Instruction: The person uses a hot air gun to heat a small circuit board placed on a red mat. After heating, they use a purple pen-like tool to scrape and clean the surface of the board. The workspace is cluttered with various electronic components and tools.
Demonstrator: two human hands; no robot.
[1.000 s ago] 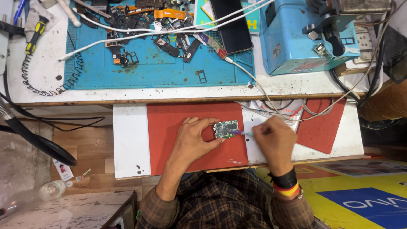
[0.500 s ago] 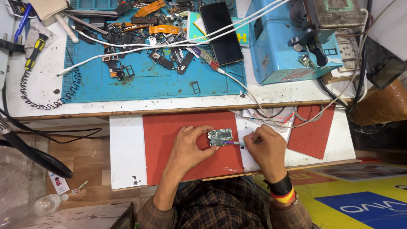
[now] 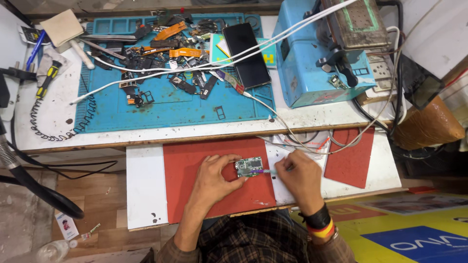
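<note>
Your left hand point(image 3: 213, 178) pinches the small green circuit board point(image 3: 248, 166) by its left edge, flat on the red mat point(image 3: 195, 160). Your right hand point(image 3: 301, 176) is closed round a thin purple-tipped tool point(image 3: 267, 171), tip touching the board's right side. White cables point(image 3: 302, 141) loop just above yr right hand, crossing the shelf edge. Further up: blue work mat point(image 3: 185, 112) w/ loose phone parts, dark phone point(image 3: 249, 54), blue machine point(image 3: 326, 53).

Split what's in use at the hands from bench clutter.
In use: left hand holding small circuit board; right hand with thin tool touching it; red mat.
Lying about: black phone, blue machine, loose parts on blue mat, yellow-handled screwdriver.
</note>
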